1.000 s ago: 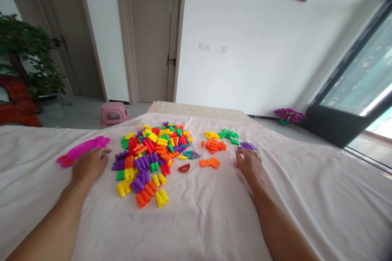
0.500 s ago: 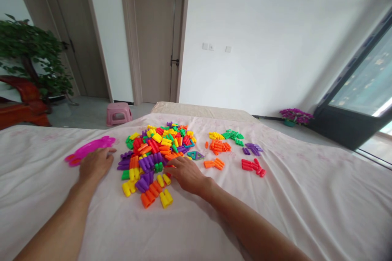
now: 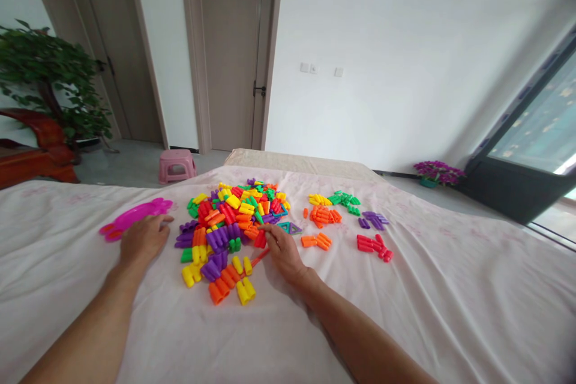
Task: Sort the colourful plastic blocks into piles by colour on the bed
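A heaped pile of bullet-shaped plastic blocks (image 3: 218, 237) in purple, yellow, orange, green and red lies on the cloth between my hands. My right hand (image 3: 283, 252) is at the pile's near right side, fingers pinched together on a red block (image 3: 260, 240). A thin orange-red strip (image 3: 260, 257) shows beside the thumb; what it is, I cannot tell. My left hand (image 3: 144, 240) rests palm down, fingers loosely apart and holding nothing, overlapping the near edge of a bright pink tray (image 3: 137, 215).
Right of the pile lie smaller groups: yellow blocks (image 3: 319, 200), green blocks (image 3: 344, 198), orange blocks (image 3: 324, 215), purple blocks (image 3: 374, 221) and red blocks (image 3: 375, 246). Triangular frame pieces (image 3: 288, 228) touch the pile's right side. A pink stool (image 3: 177, 167) stands beyond the cloth-covered surface (image 3: 450, 288).
My right hand has drawn back slightly right from the pile, its fingers now pinched, and a red block shows at the fingertips. My left hand stays by the pink tray. The view shifted slightly.
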Demonstrator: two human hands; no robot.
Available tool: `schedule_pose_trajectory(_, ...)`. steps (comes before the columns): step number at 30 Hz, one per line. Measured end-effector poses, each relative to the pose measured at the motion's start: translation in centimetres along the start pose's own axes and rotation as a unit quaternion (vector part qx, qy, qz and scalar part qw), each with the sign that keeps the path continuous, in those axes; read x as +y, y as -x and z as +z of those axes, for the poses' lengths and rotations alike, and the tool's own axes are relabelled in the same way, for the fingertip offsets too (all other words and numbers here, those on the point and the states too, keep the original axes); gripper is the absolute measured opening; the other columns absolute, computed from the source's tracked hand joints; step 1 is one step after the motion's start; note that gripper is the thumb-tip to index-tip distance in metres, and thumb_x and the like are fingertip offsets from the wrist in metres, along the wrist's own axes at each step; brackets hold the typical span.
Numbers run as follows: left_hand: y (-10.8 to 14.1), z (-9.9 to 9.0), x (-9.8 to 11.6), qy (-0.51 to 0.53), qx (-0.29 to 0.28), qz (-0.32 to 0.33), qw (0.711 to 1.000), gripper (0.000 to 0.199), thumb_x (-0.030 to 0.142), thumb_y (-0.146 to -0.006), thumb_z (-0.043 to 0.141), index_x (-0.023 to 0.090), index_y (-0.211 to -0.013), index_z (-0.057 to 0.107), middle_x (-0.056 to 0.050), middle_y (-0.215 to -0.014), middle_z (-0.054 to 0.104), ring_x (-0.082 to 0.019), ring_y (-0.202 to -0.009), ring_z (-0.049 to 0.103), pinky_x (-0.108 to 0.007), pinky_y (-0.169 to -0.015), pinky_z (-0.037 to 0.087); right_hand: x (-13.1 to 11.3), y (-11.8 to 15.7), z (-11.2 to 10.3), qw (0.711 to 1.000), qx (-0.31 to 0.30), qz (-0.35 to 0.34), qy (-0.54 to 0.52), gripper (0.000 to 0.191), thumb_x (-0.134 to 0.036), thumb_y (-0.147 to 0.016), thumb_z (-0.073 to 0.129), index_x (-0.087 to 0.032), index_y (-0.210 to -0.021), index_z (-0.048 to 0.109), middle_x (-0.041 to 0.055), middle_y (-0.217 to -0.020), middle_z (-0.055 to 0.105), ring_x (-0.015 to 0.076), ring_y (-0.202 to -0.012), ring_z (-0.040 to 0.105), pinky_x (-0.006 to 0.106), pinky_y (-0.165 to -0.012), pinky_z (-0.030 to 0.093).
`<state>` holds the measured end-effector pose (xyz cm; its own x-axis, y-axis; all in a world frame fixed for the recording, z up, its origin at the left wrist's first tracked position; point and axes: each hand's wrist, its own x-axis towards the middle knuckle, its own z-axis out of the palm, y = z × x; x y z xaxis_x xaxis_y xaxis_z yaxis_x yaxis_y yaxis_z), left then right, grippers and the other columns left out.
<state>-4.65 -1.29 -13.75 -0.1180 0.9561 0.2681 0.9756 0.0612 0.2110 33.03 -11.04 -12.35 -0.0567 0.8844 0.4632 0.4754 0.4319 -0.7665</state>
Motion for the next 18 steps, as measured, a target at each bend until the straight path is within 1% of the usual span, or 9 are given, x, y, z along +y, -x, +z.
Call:
schedule_pose_trajectory(2, 0.1, -0.1, 0.0, 0.0, 0.001, 0.003, 1.0, 0.048, 0.03, -0.096, 0.043, 0.022, -0.129, 0.077, -0.015, -0.134, 0.074, -0.036, -0.119, 0.068, -0.047, -0.099, 0.053, 0.0, -0.1, 0.1, 0.994, 0.014, 0.071, -0.076, 0.032, -0.036, -0.102, 0.048, -0.022, -0.117, 0.073, 0.0062, -0.104, 0.077, 0.0228, -0.096, 0.073, 0.038, -0.088, 0.06)
schedule_pose_trajectory(5, 0.2, -0.2, 0.1, -0.003, 0.001, 0.007, 1.0, 0.049, 0.029, -0.097, 0.041, 0.021, -0.13, 0.077, -0.016, -0.133, 0.074, -0.036, -0.12, 0.068, -0.048, -0.098, 0.053, -0.1, -0.5, -0.2, 0.967, 0.012, 0.18, -0.179, 0.042, -0.05, -0.098, 0.051, -0.02, -0.121, 0.069, 0.0022, -0.085, 0.072, 0.0197, -0.07, 0.072, 0.033, -0.066, 0.06)
schedule_pose_trajectory(6, 0.2, -0.2, 0.2, -0.004, 0.002, 0.007, 1.0, 0.049, 0.029, -0.098, 0.04, 0.021, -0.13, 0.077, -0.016, -0.133, 0.074, -0.036, -0.12, 0.068, -0.048, -0.098, 0.053, -0.2, -0.7, -0.5, 0.959, 0.011, 0.2, -0.198, 0.045, -0.053, -0.096, 0.053, -0.02, -0.122, 0.068, 0.0009, -0.081, 0.07, 0.019, -0.064, 0.07, 0.032, -0.062, 0.059)
schedule_pose_trajectory(8, 0.2, -0.2, 0.1, 0.0, 0.002, 0.01, 1.0, 0.049, 0.029, -0.097, 0.041, 0.021, -0.13, 0.077, -0.017, -0.133, 0.073, -0.037, -0.119, 0.068, -0.049, -0.098, 0.053, -0.1, -1.2, -1.7, 0.957, 0.02, 0.209, -0.199, 0.048, -0.056, -0.093, 0.055, -0.018, -0.12, 0.069, -0.0001, -0.076, 0.068, 0.0186, -0.061, 0.069, 0.032, -0.06, 0.058)
schedule_pose_trajectory(10, 0.2, -0.2, 0.1, 0.005, 0.001, 0.009, 1.0, 0.048, 0.029, -0.097, 0.043, 0.021, -0.129, 0.077, -0.018, -0.133, 0.074, -0.037, -0.119, 0.068, -0.05, -0.097, 0.053, 0.2, -1.9, -3.9, 0.968, 0.039, 0.195, -0.152, 0.046, -0.053, -0.092, 0.054, -0.017, -0.115, 0.071, 0.0013, -0.076, 0.069, 0.0191, -0.063, 0.069, 0.032, -0.061, 0.058)
schedule_pose_trajectory(12, 0.1, -0.1, 0.0, 0.008, 0.0, 0.006, 1.0, 0.047, 0.029, -0.096, 0.045, 0.021, -0.13, 0.077, -0.018, -0.133, 0.074, -0.037, -0.119, 0.068, -0.049, -0.098, 0.053, 0.8, -2.6, -6.9, 0.981, 0.064, 0.175, -0.051, 0.04, -0.044, -0.092, 0.05, -0.017, -0.109, 0.075, 0.0041, -0.081, 0.073, 0.0202, -0.071, 0.07, 0.032, -0.066, 0.058)
schedule_pose_trajectory(13, 0.1, 0.0, -0.1, 0.008, -0.001, 0.004, 1.0, 0.047, 0.029, -0.096, 0.045, 0.021, -0.13, 0.076, -0.017, -0.134, 0.073, -0.037, -0.12, 0.068, -0.049, -0.098, 0.053, 1.2, -2.8, -8.6, 0.983, 0.079, 0.166, 0.018, 0.037, -0.038, -0.092, 0.049, -0.018, -0.105, 0.077, 0.0056, -0.085, 0.075, 0.0209, -0.078, 0.071, 0.032, -0.071, 0.057)
schedule_pose_trajectory(15, 0.0, 0.1, -0.1, 0.007, 0.0, 0.003, 1.0, 0.047, 0.029, -0.095, 0.046, 0.022, -0.13, 0.077, -0.017, -0.135, 0.073, -0.036, -0.122, 0.068, -0.047, -0.1, 0.053, 2.1, -3.0, -12.0, 0.969, 0.095, 0.159, 0.161, 0.034, -0.028, -0.091, 0.047, -0.02, -0.099, 0.079, 0.0074, -0.097, 0.078, 0.0221, -0.093, 0.072, 0.032, -0.082, 0.055)
schedule_pose_trajectory(18, 0.0, 0.2, -0.2, 0.005, 0.001, 0.007, 1.0, 0.047, 0.029, -0.096, 0.045, 0.022, -0.13, 0.077, -0.017, -0.135, 0.073, -0.036, -0.122, 0.068, -0.048, -0.1, 0.053, 3.5, -2.7, -16.7, 0.924, 0.1, 0.21, 0.303, 0.037, -0.021, -0.091, 0.046, -0.019, -0.098, 0.082, 0.0101, -0.1, 0.08, 0.0236, -0.097, 0.072, 0.031, -0.084, 0.051)
